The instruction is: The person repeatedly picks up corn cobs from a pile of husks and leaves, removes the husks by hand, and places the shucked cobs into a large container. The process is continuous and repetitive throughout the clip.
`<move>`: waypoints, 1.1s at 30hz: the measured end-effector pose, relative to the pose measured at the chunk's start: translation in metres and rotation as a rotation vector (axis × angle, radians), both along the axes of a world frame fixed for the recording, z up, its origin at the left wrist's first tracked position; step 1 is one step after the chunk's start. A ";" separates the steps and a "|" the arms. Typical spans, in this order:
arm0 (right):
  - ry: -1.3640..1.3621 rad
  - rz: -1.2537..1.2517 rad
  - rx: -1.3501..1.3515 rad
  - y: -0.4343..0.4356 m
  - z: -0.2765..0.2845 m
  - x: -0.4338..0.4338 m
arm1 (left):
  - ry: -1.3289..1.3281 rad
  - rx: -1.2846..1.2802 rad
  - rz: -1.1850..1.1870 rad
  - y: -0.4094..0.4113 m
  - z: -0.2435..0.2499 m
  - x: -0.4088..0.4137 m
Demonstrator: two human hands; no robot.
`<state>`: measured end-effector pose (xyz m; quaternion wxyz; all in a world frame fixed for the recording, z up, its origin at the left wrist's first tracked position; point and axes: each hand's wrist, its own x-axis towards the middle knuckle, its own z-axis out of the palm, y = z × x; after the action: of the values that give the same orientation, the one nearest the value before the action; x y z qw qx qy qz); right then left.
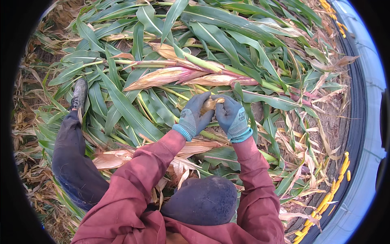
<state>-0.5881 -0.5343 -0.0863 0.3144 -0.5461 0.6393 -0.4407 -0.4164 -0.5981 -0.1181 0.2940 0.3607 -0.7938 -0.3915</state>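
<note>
My left hand (196,114) and my right hand (229,115), both in grey-coated knit gloves with teal cuffs, meet in front of me around a dry, tan corn husk (209,105). Fingers of both hands press on the husk, and much of it is hidden behind them. Whether a cob is inside cannot be seen. Just beyond my hands lie unopened corn ears with pinkish-tan husks (166,77), still on cut stalks. Another papery husk (198,148) lies below my wrists, partly covered by my left sleeve.
Cut corn stalks with long green leaves (225,39) cover the ground around me. My outstretched leg (73,149) and bent knee (201,199) rest among them. Bare yellow corn cobs (327,196) lie in a row at the right, with more cobs (330,12) at the upper right.
</note>
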 end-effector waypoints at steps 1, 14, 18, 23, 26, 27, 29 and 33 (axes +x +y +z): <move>0.076 0.029 -0.020 -0.003 0.001 0.001 | -0.020 0.024 0.039 0.000 -0.003 -0.001; 0.110 -0.321 -0.067 -0.049 -0.060 0.037 | -0.016 0.431 0.097 -0.010 -0.010 0.015; -0.111 -0.428 0.124 -0.039 -0.096 0.053 | 0.015 0.414 0.004 0.010 -0.002 0.025; -1.570 -0.378 -0.134 -0.028 -0.102 0.089 | 0.168 0.463 0.491 0.027 0.001 0.018; -0.624 -0.242 -0.207 -0.008 -0.096 0.078 | 0.355 0.501 0.814 0.007 -0.015 0.023; -0.250 -0.200 -0.224 -0.001 -0.096 0.064 | 0.598 0.727 0.897 -0.007 -0.023 0.025; -0.759 -0.570 0.219 0.032 -0.097 0.023 | 1.026 1.026 0.856 -0.023 -0.038 0.046; -0.621 -0.587 0.462 0.055 -0.097 -0.018 | 1.212 1.293 0.643 -0.030 -0.063 0.069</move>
<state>-0.6057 -0.4789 -0.1829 0.4659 -0.1014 0.7233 -0.4995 -0.3476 -0.6282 -0.1811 0.4934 0.3907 0.0033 -0.7771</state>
